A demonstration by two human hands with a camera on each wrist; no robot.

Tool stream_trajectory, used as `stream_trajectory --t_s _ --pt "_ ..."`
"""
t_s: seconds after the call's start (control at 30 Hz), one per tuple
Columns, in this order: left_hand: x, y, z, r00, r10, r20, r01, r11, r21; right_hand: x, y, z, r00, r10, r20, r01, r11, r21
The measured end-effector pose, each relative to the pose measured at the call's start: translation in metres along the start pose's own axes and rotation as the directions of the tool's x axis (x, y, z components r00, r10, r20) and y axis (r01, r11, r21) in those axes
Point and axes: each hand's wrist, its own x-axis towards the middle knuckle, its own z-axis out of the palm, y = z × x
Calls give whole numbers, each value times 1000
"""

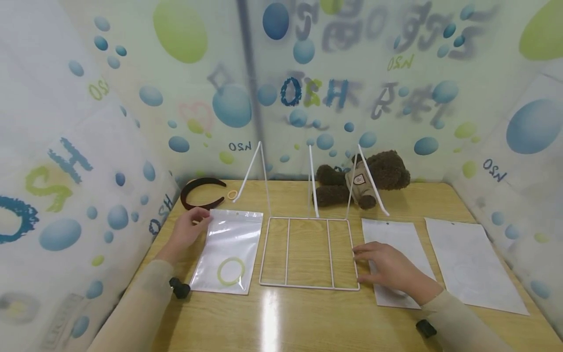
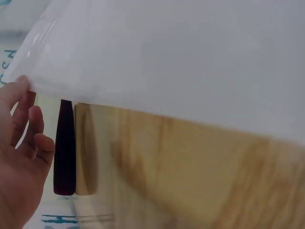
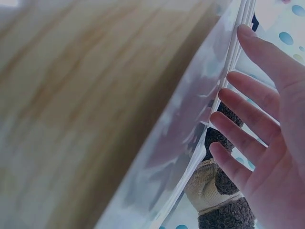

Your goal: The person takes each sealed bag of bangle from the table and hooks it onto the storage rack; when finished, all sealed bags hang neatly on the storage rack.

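Clear bag (image 1: 225,239), corner pinched by the left hand (image 1: 188,232), could snag the wire rack (image 1: 288,252) if dragged rightward, past the spread right hand (image 1: 389,264).

In the head view, my right grip (image 1: 393,266) hides part of a pouch (image 1: 389,231), the badge (image 1: 359,179) on the bear (image 1: 364,189) is too small to read, and both my sleeves (image 1: 134,305) run off the bottom edge.

From behind and above the left hand (image 1: 190,230) and right hand (image 1: 389,266), the head camera is looking forward and down. Close up, the left wrist camera is facing the headband (image 2: 65,148) beyond its hand and the right wrist camera the teddy bear (image 3: 209,188), the head view sharing both.
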Motion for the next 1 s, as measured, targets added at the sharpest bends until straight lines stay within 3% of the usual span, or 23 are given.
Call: stream_trajectory --t_s 0.23,0.43,0.67,1.0 --pt "-10 10 -11 998 52 -28 -54 996 -70 0 0 1 1000 -12 -14 12 1000 -21" --pt "-25 26 -19 988 138 -64 -144 984 -106 1 0 1 1000 17 22 -17 1000 -24" --pt "-38 42 -34 977 178 -116 -193 972 -136 1 -2 -1 1000 15 21 -15 1000 -22" --pt "-57 63 -53 938 274 -214 -324 913 -250 1 -3 -2 1000 13 11 -13 1000 -25"
